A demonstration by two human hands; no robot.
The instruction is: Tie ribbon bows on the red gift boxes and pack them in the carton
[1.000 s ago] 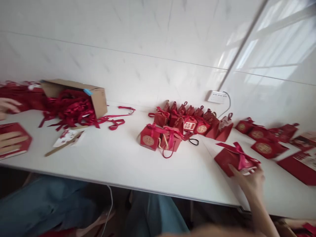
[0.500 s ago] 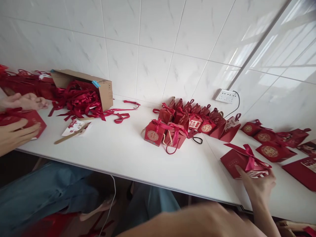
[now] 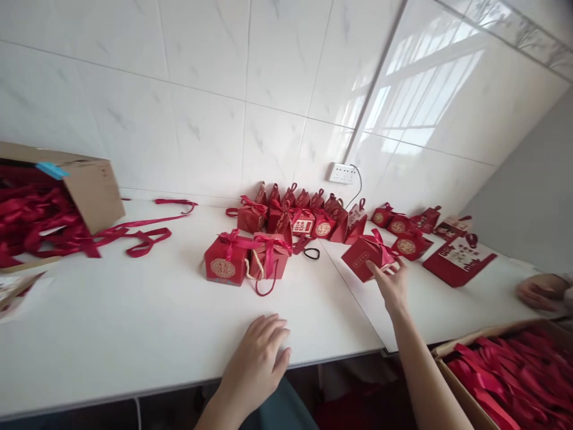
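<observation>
My right hand (image 3: 390, 285) grips a red gift box (image 3: 359, 260) with a red ribbon bow on top. The thumb lies on its near side and the other fingers are partly hidden behind it. Palm down at the table's front edge, my left hand (image 3: 262, 352) holds nothing; its fingers are slightly bent and apart. Beyond it stand a red box with a round gold emblem (image 3: 222, 267) and a red box with a cord handle (image 3: 270, 263), both tied with ribbon. Several small red boxes (image 3: 302, 224) are packed in rows behind them.
A cardboard box (image 3: 96, 194) spills red ribbons (image 3: 40, 215) at the left. Another carton (image 3: 461, 391) of ribbons sits at the lower right. More red boxes (image 3: 405, 245) stand right of mine. Another person's hand (image 3: 539, 292) rests at the far right. A power strip (image 3: 342, 173) hangs on the wall.
The view has swung to the right. My left hand has come from a blur at the bottom to the table's front edge. My right hand still holds the gift box, now nearer the back boxes.
</observation>
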